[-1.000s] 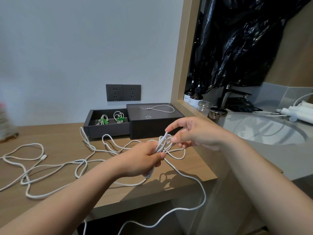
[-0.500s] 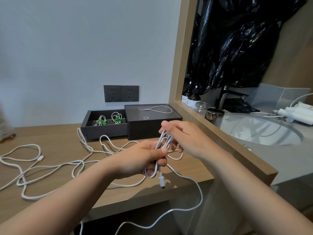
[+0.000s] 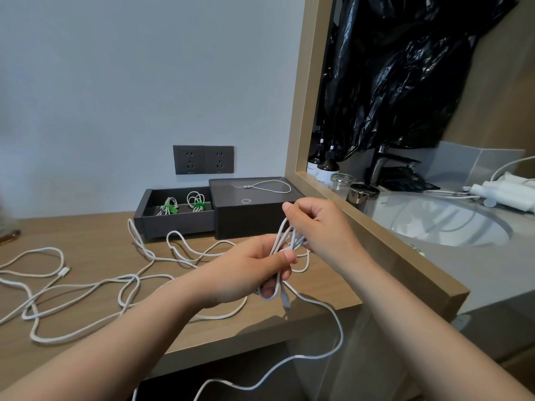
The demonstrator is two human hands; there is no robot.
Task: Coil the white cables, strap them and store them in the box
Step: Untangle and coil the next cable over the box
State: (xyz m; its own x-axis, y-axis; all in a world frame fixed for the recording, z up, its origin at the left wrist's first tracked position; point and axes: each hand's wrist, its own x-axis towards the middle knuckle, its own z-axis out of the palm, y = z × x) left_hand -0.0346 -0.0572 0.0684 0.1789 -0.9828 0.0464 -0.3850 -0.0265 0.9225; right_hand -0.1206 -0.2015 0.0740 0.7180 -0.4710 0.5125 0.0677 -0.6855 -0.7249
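head view: the left hand [image 3: 249, 273] is clenched round a small bundle of white cable loops [image 3: 285, 235], its thumb pressed over the strands, above the front part of the table [image 3: 86, 247]. the right hand [image 3: 318, 227] grasps the top of the same loops, fingers curled round the strands just above the left thumb. a plug end [image 3: 285, 299] hangs below the left hand, and the free length of cable drops past the table edge and curves below it. more loose white cable [image 3: 86, 290] sprawls in open loops across the table to the left. at the back, against the wall, stands the dark box [image 3: 252, 215] with its drawer [image 3: 176, 224] pulled out to the left. two coiled cables with green straps [image 3: 169, 206] lie inside the drawer, side by side. a thin cord [image 3: 266, 186] lies on the box top. a double wall socket [image 3: 202, 159] sits above the box. right of the wooden frame are a sink [image 3: 448, 224], dark bottles [image 3: 327, 166] and a hanging black plastic bag [image 3: 405, 68].
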